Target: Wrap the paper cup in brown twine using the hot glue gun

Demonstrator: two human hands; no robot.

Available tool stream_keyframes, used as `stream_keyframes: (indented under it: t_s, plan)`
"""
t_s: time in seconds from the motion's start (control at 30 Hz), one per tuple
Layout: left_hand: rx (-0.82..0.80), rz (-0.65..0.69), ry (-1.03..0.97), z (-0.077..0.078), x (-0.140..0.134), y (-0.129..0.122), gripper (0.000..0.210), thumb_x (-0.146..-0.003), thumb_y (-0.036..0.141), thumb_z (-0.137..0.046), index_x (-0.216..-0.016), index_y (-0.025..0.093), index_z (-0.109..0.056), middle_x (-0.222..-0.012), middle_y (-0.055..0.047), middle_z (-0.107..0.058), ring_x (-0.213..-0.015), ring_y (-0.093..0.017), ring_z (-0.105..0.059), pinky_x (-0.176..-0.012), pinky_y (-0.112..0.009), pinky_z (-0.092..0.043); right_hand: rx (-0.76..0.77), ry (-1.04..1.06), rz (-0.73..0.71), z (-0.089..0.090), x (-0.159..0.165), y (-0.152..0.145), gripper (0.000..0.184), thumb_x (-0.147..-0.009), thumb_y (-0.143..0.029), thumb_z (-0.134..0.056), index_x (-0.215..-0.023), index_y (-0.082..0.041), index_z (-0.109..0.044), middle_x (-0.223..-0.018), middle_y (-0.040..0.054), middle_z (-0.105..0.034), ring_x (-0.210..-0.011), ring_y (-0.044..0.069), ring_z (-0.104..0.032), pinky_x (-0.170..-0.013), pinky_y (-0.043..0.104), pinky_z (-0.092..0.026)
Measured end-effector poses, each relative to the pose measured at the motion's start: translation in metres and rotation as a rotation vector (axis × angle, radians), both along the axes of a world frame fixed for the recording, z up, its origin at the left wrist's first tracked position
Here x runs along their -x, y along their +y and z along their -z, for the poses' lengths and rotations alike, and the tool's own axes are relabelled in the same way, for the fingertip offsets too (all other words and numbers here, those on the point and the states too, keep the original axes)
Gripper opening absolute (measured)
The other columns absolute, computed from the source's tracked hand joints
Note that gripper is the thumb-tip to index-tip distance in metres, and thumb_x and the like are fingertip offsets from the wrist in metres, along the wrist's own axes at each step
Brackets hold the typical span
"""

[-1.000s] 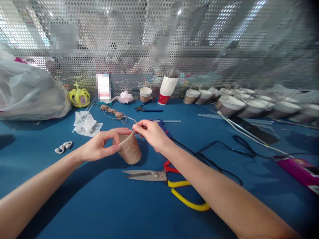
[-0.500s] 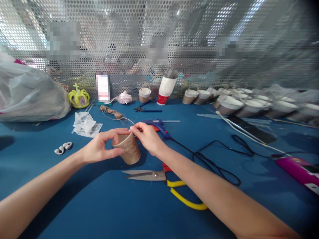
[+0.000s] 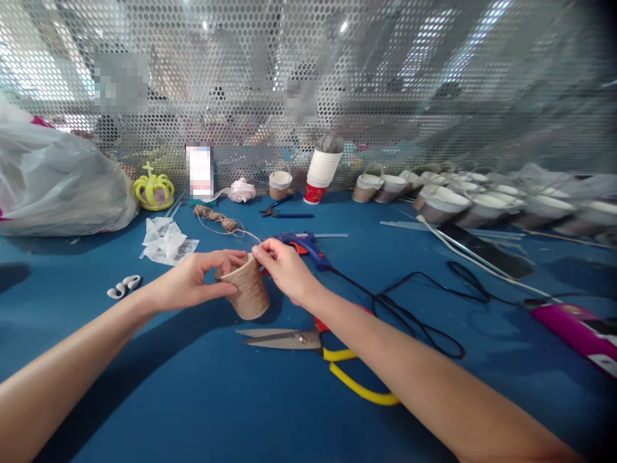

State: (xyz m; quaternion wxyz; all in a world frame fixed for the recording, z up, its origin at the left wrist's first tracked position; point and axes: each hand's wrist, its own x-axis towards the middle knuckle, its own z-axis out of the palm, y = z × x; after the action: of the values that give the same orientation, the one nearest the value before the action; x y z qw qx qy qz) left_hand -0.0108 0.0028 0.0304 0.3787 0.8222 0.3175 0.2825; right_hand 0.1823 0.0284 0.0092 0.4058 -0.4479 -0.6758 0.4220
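A paper cup wrapped in brown twine [image 3: 250,292] tilts toward me over the blue table. My left hand [image 3: 200,280] grips its rim, thumb outside and fingers inside. At the far side of that rim, my right hand [image 3: 282,263] pinches the twine [image 3: 250,234], which runs back to a loose twine bundle [image 3: 216,220]. Behind my right hand lies a blue hot glue gun [image 3: 313,251], partly hidden by the hand. Scissors with red and yellow handles [image 3: 299,339] lie just in front, partly covered by my right forearm.
Pliers [image 3: 289,215] and a stack of paper cups [image 3: 322,170] stand farther back. Several finished cups [image 3: 491,206] crowd the right rear. A black cord [image 3: 414,321] loops at right near a magenta device [image 3: 573,328]. Crumpled white paper [image 3: 168,243] and a plastic bag [image 3: 62,180] are left.
My left fingers have reached farther into the cup at its rim. The cup has shifted slightly left, while my right hand keeps its pinch on the twine.
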Motion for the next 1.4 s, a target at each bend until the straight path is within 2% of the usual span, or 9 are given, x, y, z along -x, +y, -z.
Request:
stream_keyframes:
  t_s: [0.1,0.27,0.47,0.57,0.67,0.73,0.9,1.2,1.4]
  plan:
    - [-0.017,-0.006,0.073,-0.005,-0.001,-0.002,0.008,-0.080,0.024,-0.057,-0.078,0.017,-0.054,-0.112,-0.010,-0.063,-0.122,-0.024,-0.046,-0.099,-0.037,-0.039,-0.014,-0.006,0.006,-0.004,-0.001,-0.002,0.025,-0.081,-0.042,-0.047,-0.071,-0.019,-0.047,-0.063,-0.0027,-0.049,-0.058,0.011,-0.045,-0.057,0.026,-0.037]
    - [-0.082,0.034,0.168,-0.009,-0.001,-0.003,0.008,-0.080,0.022,-0.054,-0.086,0.017,-0.057,-0.096,-0.004,-0.068,-0.115,-0.022,-0.052,-0.110,-0.040,-0.023,-0.116,-0.063,0.018,-0.015,-0.002,-0.012,0.020,-0.083,-0.037,-0.047,-0.072,-0.020,-0.046,-0.068,-0.0005,-0.052,-0.065,0.014,-0.050,-0.064,0.027,-0.039]
    - [-0.038,0.096,0.224,-0.007,0.007,0.003,0.012,-0.082,0.024,-0.051,-0.089,0.017,-0.057,-0.110,-0.003,-0.064,-0.103,-0.018,-0.058,-0.112,-0.041,-0.014,-0.265,-0.180,0.035,-0.019,-0.004,-0.021,0.018,-0.085,-0.035,-0.044,-0.075,-0.020,-0.046,-0.072,0.0023,-0.056,-0.068,0.015,-0.052,-0.066,0.028,-0.041]
    - [-0.024,0.073,0.267,-0.010,0.005,0.001,0.013,-0.080,0.023,-0.051,-0.089,0.016,-0.057,-0.101,-0.003,-0.066,-0.093,-0.017,-0.060,-0.106,-0.040,-0.028,-0.310,-0.219,0.045,-0.016,-0.002,-0.020,0.017,-0.085,-0.034,-0.044,-0.075,-0.020,-0.046,-0.072,0.0024,-0.056,-0.068,0.015,-0.053,-0.065,0.028,-0.041]
    - [0.001,-0.007,0.247,-0.013,-0.001,-0.004,0.018,-0.076,0.025,-0.056,-0.090,0.013,-0.055,-0.087,-0.004,-0.064,-0.080,-0.015,-0.059,-0.083,-0.030,-0.046,-0.346,-0.260,0.070,-0.014,0.000,-0.019,0.017,-0.085,-0.032,-0.044,-0.074,-0.020,-0.045,-0.070,0.0015,-0.056,-0.065,0.014,-0.053,-0.063,0.027,-0.040]
    - [0.040,-0.049,0.197,-0.012,-0.006,-0.008,0.024,-0.076,0.032,-0.057,-0.090,0.013,-0.055,-0.089,-0.004,-0.064,-0.080,-0.016,-0.059,-0.077,-0.028,-0.047,-0.356,-0.281,0.075,-0.013,0.001,-0.019,0.018,-0.086,-0.032,-0.043,-0.073,-0.020,-0.045,-0.069,0.0011,-0.056,-0.063,0.014,-0.052,-0.061,0.027,-0.040]
    - [0.006,-0.162,0.182,-0.006,-0.011,-0.010,0.020,-0.080,0.032,-0.052,-0.084,0.014,-0.059,-0.079,-0.002,-0.064,-0.075,-0.014,-0.057,-0.085,-0.032,-0.043,-0.375,-0.306,0.082,-0.014,0.002,-0.020,0.018,-0.086,-0.033,-0.043,-0.074,-0.020,-0.045,-0.070,0.0013,-0.057,-0.064,0.014,-0.053,-0.062,0.027,-0.041]
    - [0.112,-0.107,0.077,-0.003,-0.006,-0.006,0.024,-0.081,0.031,-0.050,-0.089,0.010,-0.059,-0.086,-0.007,-0.064,-0.080,-0.016,-0.057,-0.076,-0.028,-0.046,-0.508,-0.266,0.072,-0.018,-0.001,-0.022,0.017,-0.086,-0.030,-0.043,-0.073,-0.020,-0.045,-0.074,0.0034,-0.054,-0.071,0.015,-0.052,-0.069,0.029,-0.043]
    - [0.108,-0.112,0.080,-0.003,-0.007,-0.004,0.022,-0.080,0.030,-0.051,-0.086,0.010,-0.059,-0.081,-0.005,-0.063,-0.076,-0.015,-0.057,-0.073,-0.027,-0.045,-0.507,-0.251,0.054,-0.016,-0.001,-0.021,0.016,-0.087,-0.027,-0.044,-0.073,-0.020,-0.045,-0.076,0.0038,-0.053,-0.073,0.015,-0.052,-0.071,0.030,-0.043]
